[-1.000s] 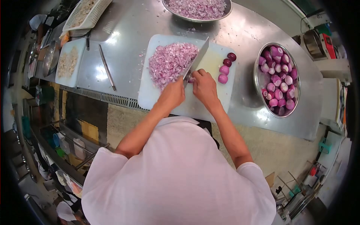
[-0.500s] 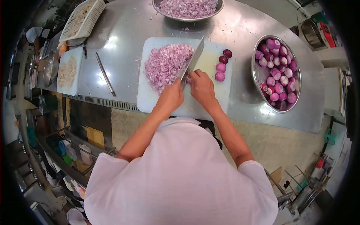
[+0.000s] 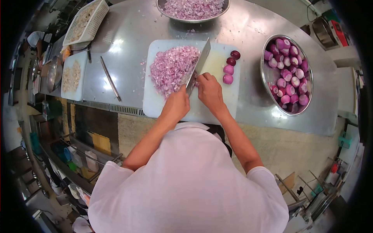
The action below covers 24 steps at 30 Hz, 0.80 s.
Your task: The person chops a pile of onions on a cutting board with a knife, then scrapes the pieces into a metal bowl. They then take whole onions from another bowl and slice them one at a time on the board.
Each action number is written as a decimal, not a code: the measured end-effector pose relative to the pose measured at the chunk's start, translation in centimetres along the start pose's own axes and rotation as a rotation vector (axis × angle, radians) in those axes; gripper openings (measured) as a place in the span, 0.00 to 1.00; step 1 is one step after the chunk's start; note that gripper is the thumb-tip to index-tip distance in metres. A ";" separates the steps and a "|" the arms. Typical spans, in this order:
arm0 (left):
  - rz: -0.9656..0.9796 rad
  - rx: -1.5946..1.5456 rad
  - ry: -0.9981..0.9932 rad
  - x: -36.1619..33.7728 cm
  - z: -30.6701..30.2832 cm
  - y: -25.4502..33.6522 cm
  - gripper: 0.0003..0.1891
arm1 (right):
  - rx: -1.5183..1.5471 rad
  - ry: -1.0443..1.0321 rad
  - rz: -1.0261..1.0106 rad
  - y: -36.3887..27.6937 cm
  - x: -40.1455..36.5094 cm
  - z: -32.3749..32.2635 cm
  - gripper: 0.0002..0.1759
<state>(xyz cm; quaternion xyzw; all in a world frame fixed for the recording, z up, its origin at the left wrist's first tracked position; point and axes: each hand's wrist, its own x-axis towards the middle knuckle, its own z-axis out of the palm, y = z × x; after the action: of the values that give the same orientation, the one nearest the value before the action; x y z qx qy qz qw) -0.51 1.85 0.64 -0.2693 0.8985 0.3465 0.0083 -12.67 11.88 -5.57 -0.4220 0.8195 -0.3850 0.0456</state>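
My left hand [image 3: 175,105] is wrapped round the handle of a broad kitchen knife [image 3: 200,62], its blade slanting away from me. My right hand [image 3: 210,92] is closed on a red onion [image 3: 196,83] against the blade's right side; the fingers hide most of it. Under both hands lies a white cutting board [image 3: 221,101]. Left of the blade is a heap of chopped onion [image 3: 173,70]. Several whole peeled onions [image 3: 228,70] stand in a row on the board's right part.
A metal bowl of peeled onions [image 3: 267,79] is at right. Another bowl [image 3: 192,20] of chopped onion sits at the far edge. On the left are a steel rod [image 3: 110,79], a second board [image 3: 79,79] with pale pieces and a white basket [image 3: 94,28]. Someone else [image 3: 35,39] is at far left.
The knife has shifted slightly down and left, with its blade still beside the right fingers. Both hands stay nearly in place. The whole view has shifted a little.
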 end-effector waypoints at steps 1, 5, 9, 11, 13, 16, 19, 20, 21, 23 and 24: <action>0.032 -0.021 0.026 0.8 0.7 -0.1 0.09 | -0.006 0.005 -0.004 0.0 0.0 -0.1 0.08; 0.034 -0.013 -0.046 0.8 -1.2 0.1 0.14 | -0.007 0.021 -0.014 -0.1 -0.1 -0.2 0.08; 0.015 -0.024 0.025 0.5 1.4 -0.7 0.14 | 0.010 0.046 0.002 0.0 -0.5 -0.2 0.07; 0.040 -0.008 0.015 2.2 1.4 -1.1 0.15 | 0.006 0.020 -0.007 0.0 -0.4 -0.4 0.07; 0.080 0.017 0.019 2.1 0.1 -0.5 0.17 | 0.057 0.074 -0.023 0.4 -0.8 -0.6 0.08; 0.090 0.033 0.009 0.5 -1.9 0.6 0.12 | 0.159 0.179 -0.032 1.0 -0.8 0.0 0.09; 0.084 0.070 -0.001 0.5 -0.1 -0.7 0.13 | 0.210 0.196 -0.015 1.3 -1.8 0.6 0.09; 0.111 0.093 -0.016 0.9 -0.1 -1.2 0.14 | 0.230 0.195 -0.020 1.2 -1.4 0.8 0.09; 0.146 0.117 -0.031 1.4 -0.5 -0.8 0.15 | 0.225 0.202 -0.024 1.2 -1.1 0.7 0.09; 0.148 0.104 -0.050 -0.1 -1.5 0.0 0.14 | 0.213 0.189 -0.005 0.9 -1.3 0.7 0.08; 0.151 0.096 -0.063 -0.4 -2.2 0.5 0.12 | 0.217 0.196 -0.007 0.9 -1.1 0.8 0.08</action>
<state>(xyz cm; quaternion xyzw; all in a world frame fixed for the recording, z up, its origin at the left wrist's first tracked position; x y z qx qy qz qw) -0.05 0.93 2.72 -0.1893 0.9311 0.3110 0.0233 -12.29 12.51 -6.99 -0.3777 0.7722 -0.5109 0.0095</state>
